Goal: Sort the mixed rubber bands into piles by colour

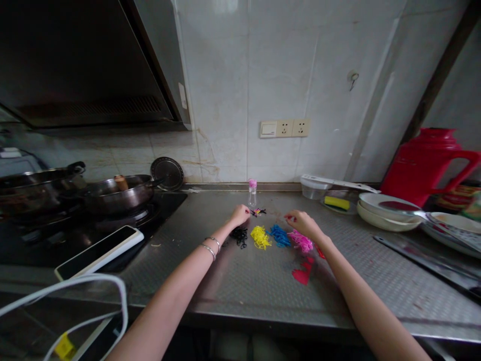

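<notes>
My left hand [239, 215] is closed in a pinch at the left edge of a small mixed heap of rubber bands [258, 212]. Whatever lies between its fingertips is too small to make out. Over the steel counter, behind the pink rubber bands [300, 241], my right hand [303, 225] has its fingers curled together; what they hold, if anything, does not show. Black rubber bands [239, 237], yellow rubber bands [260, 237] and blue rubber bands [280, 235] lie in separate piles between my arms. A small clear bottle with a pink cap [252, 192] stands upright behind the mixed heap.
A red heart-shaped patch [302, 272] lies nearer the counter's front edge. Pans [120, 193] sit on the stove at left, beside a white device [100, 251] with a cable. Bowls [387, 213], a long dark utensil [421, 260] and a red thermos [417, 165] are at right.
</notes>
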Demonstrator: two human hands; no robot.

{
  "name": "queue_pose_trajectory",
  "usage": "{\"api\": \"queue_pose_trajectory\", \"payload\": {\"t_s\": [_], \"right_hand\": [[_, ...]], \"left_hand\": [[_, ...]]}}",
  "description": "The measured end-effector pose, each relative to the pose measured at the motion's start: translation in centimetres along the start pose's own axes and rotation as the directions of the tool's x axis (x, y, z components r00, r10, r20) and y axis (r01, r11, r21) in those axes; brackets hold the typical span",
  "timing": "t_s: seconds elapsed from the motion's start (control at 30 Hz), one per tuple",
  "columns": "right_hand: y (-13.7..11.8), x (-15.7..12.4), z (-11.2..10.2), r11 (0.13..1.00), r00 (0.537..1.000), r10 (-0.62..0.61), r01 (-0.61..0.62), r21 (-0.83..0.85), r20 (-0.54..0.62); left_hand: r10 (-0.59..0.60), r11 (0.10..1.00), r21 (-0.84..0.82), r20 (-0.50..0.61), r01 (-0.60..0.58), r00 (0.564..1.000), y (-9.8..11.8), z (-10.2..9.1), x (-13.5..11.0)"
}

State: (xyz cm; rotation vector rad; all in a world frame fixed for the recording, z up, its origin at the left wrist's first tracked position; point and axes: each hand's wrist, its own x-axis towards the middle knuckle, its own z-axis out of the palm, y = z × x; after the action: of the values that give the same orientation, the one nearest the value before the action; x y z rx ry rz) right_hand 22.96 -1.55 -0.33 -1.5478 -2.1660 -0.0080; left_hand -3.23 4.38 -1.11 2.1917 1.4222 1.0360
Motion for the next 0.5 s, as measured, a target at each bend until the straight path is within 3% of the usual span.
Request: {"api": "queue_pose_trajectory", "payload": {"t_s": [0.1, 0.27, 0.5], "right_hand": [[-0.3, -0.1, -0.1, 1.0, 1.0, 0.009, -0.009, -0.005, 0.006], [-0.6, -0.1, -0.2, 1.0, 1.0, 0.011, -0.011, -0.006, 0.014], [-0.6, -0.1, -0.1, 1.0, 1.0, 0.01, -0.01, -0.021, 0.011]], "left_hand": [[0.036, 0.997, 0.064, 0.032, -0.038, 0.999, 0.2, 1.0, 0.7], [0.064, 0.992, 0.108, -0.011, -0.063, 0.998, 0.3, 1.8, 1.0], [0.045, 0.927, 0.367, 0.102, -0.08, 0.994, 0.8, 1.6, 0.7]]}}
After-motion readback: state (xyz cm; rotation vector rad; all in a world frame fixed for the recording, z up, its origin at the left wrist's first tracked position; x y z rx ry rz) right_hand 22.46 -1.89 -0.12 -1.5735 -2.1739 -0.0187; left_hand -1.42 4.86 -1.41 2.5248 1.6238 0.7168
